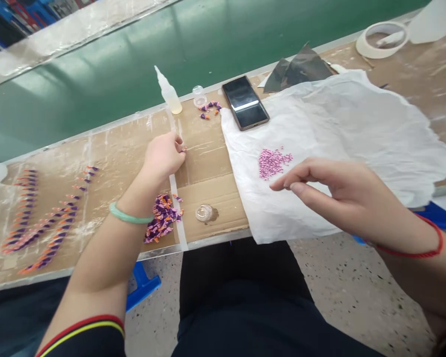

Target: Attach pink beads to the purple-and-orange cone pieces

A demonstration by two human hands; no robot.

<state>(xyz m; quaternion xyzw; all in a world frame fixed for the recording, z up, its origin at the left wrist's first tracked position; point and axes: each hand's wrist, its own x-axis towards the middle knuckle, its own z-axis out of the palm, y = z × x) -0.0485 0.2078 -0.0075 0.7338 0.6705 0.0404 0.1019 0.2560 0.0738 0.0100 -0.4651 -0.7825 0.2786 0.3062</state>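
Observation:
My left hand (164, 154) is closed in a pinch over the cardboard-covered table, with a bit of a small purple-and-orange piece (184, 148) showing at its fingertips. Below it lies a heap of the same pieces (162, 218), partly hidden by my forearm. A small clear round dish (204, 213) stands to the right of the heap. My right hand (330, 191) hovers over a white cloth (282, 213), its index finger and thumb stretched out with a gap between the tips. Just beyond those tips is a pile of tiny pink pieces (271, 162).
Purple-and-orange pieces stand in rows (59, 218) at the left. A dropper bottle (168, 91), a clear cap-like cup (199, 96), a few pieces (210, 107) and a phone (245, 102) line the back. Dark sheets (305, 68) and a tape roll (382, 40) lie farther right.

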